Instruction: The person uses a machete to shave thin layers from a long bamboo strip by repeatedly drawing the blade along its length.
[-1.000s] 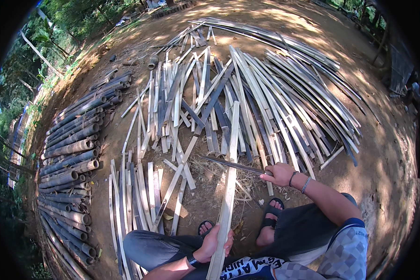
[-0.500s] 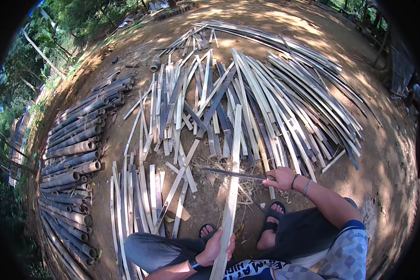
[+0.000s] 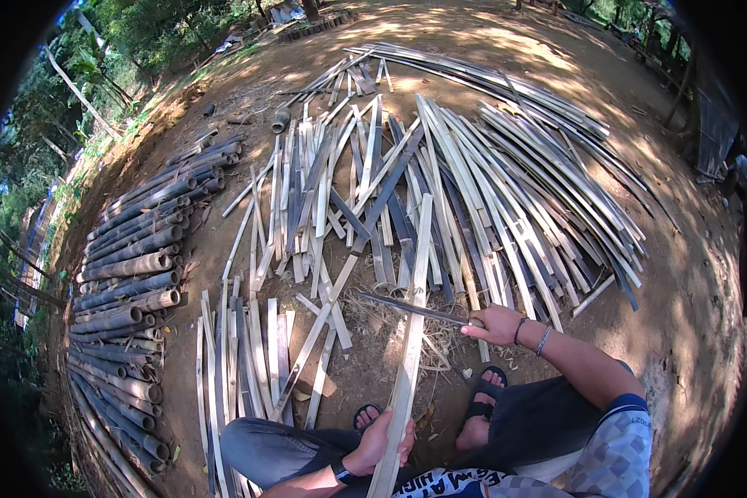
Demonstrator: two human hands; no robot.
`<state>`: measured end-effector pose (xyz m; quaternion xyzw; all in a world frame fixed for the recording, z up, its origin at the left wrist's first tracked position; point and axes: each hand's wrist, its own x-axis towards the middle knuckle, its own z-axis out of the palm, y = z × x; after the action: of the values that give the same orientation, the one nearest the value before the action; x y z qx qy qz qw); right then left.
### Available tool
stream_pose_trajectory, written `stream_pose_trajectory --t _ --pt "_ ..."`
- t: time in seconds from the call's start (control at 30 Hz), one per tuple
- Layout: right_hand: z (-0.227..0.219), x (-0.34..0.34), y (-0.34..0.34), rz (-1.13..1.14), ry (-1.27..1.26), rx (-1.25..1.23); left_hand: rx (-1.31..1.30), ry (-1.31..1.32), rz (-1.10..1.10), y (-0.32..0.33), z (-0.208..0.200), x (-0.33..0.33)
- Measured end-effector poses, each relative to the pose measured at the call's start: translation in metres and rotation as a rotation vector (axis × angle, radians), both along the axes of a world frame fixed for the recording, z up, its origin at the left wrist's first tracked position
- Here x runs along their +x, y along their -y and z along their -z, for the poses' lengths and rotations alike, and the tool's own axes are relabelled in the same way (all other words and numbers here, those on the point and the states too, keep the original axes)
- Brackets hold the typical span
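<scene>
A long pale bamboo strip (image 3: 413, 332) slants away from my lap over the ground. Near its lower end my left hand (image 3: 379, 442) is wrapped round it, close to my left knee. My right hand (image 3: 496, 324) grips the handle of a long, thin-bladed knife (image 3: 390, 302). The knife's blade lies across the strip, its tip pointing left. Whether the edge bites into the wood cannot be told from here. Thin shavings (image 3: 436, 353) litter the dirt just beyond my feet.
Split bamboo strips lie fanned out ahead in a large pile (image 3: 506, 207). A smaller bundle (image 3: 245, 357) rests by my left knee. Whole dark bamboo poles (image 3: 129, 299) are stacked at the left. My sandalled foot (image 3: 479, 407) is planted near the strip.
The knife has tilted, its tip now a little higher relative to its handle, and my right hand has shifted slightly down. My left hand keeps its hold on the strip.
</scene>
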<state>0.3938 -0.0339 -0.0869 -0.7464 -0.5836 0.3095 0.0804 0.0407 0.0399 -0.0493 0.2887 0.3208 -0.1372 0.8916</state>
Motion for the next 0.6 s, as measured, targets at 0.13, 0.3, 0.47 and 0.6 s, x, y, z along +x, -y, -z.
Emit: stream_pose_trajectory --t 0.13,0.3,0.47,0.6 --pt "-0.004 0.010 0.004 -0.036 0.054 -0.038 0.007 0.011 0.036 0.008 -0.003 0.002" --pt "0.001 0.002 0.000 -0.023 0.024 0.043 -0.011 -0.011 0.026 0.002 -0.002 0.001" --pt "0.004 0.018 -0.002 0.104 -0.022 -0.007 -0.015 -0.005 0.005 0.007 0.005 0.000" --pt "0.014 0.005 -0.002 0.097 -0.027 0.025 -0.040 0.000 0.000 0.003 0.004 0.000"
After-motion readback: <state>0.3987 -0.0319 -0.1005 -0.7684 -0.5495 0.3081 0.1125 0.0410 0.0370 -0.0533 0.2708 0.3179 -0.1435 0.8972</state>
